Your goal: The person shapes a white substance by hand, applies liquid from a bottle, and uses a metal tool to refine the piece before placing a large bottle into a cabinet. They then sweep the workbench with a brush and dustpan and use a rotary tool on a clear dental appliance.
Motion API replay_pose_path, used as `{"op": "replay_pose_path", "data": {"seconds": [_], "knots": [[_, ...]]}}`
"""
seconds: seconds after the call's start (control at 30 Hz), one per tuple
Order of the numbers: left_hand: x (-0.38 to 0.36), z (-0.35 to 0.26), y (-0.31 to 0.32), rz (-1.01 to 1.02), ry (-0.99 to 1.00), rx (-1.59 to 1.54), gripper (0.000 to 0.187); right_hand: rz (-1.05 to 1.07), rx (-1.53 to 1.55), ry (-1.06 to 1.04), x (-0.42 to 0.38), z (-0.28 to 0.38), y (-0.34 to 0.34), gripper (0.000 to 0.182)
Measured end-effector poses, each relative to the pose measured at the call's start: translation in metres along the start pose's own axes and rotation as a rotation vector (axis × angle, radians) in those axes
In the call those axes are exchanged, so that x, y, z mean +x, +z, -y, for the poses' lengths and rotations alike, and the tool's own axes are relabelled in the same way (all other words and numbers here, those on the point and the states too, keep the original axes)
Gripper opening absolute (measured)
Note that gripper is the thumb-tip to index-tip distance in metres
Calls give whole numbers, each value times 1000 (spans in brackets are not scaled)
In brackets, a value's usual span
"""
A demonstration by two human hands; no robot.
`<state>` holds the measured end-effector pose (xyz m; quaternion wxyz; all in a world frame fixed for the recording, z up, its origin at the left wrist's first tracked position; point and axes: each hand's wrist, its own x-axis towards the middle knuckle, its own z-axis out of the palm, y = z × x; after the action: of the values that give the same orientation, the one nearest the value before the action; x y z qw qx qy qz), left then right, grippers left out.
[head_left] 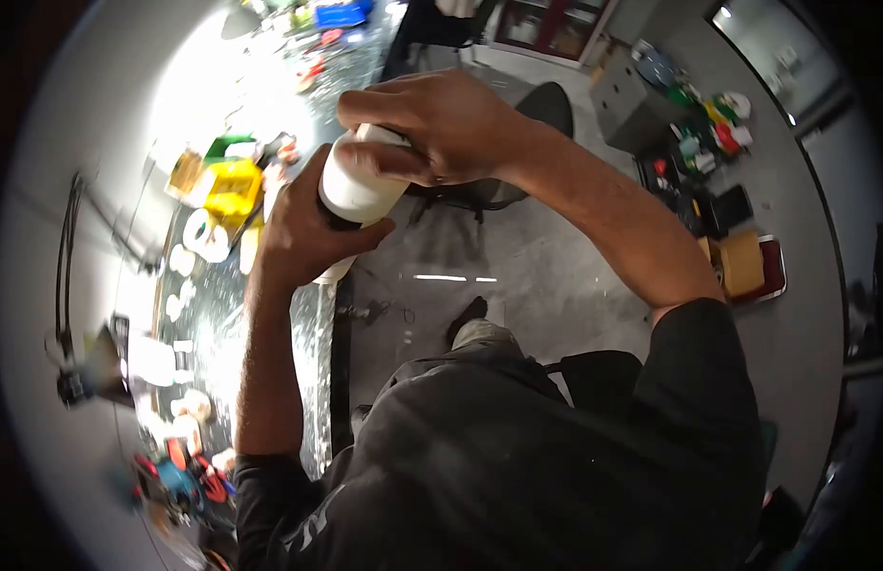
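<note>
A white cylindrical container (359, 193) with a dark band round its lower part is held up in front of me, tilted, near the edge of the workbench. My left hand (306, 233) wraps round it at the dark band, thumb pointing right. From above, my right hand (427, 124) grips its white top, with the fingers curled over the far side and the thumb across the near side. The thumb is slightly blurred. Parts of the container lie hidden behind both hands.
The dark speckled workbench (227, 324) runs along my left, carrying a yellow bin (234, 187), tape rolls (206, 235) and pliers-like tools (213, 483). A desk lamp (94, 366) stands at the wall side. Behind my right hand is a black chair (544, 107). A cardboard box (741, 264) sits at right.
</note>
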<state>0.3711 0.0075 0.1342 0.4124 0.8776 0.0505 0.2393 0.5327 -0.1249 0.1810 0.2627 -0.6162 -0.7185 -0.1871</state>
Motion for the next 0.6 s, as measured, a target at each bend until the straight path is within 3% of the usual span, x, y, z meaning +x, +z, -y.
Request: {"op": "replay_pose_path", "data": {"seconds": [0.07,0.1,0.13,0.2,0.23,0.27,0.33,0.37,0.4,0.47,0.5,0.53,0.6], "knots": [[48,-22,43,3,-8,229,61,100,-96,492,-29,-32,-24,51],[71,-25,70,-48,80,317,56,83,-78,703,-45,-52,-36,47],[92,-27,91,-26,115,268,57,59,-102,716,-62,-65,-56,47],[140,-29,126,245,78,-193,62,-37,-74,428,-98,-92,-99,44],[160,-25,146,435,14,-443,67,-189,-258,137,-119,-121,-98,44],[179,-27,168,573,49,-574,66,-187,-268,162,-141,-138,-106,44],[214,-45,215,548,70,-283,67,-145,-95,646,-178,-166,-129,45],[231,-56,241,454,172,-177,66,-95,-116,869,-191,-175,-143,46],[251,-66,262,462,213,-89,66,-108,-140,897,-207,-192,-156,46],[304,-59,309,656,236,-330,68,-207,-337,561,-240,-226,-176,48],[332,-63,328,872,245,-379,69,-193,-338,584,-253,-241,-188,49],[348,-74,354,928,252,-384,69,-204,-352,638,-265,-254,-197,49],[370,-100,403,712,300,-230,69,-184,-408,1278,-285,-286,-216,46]]}}
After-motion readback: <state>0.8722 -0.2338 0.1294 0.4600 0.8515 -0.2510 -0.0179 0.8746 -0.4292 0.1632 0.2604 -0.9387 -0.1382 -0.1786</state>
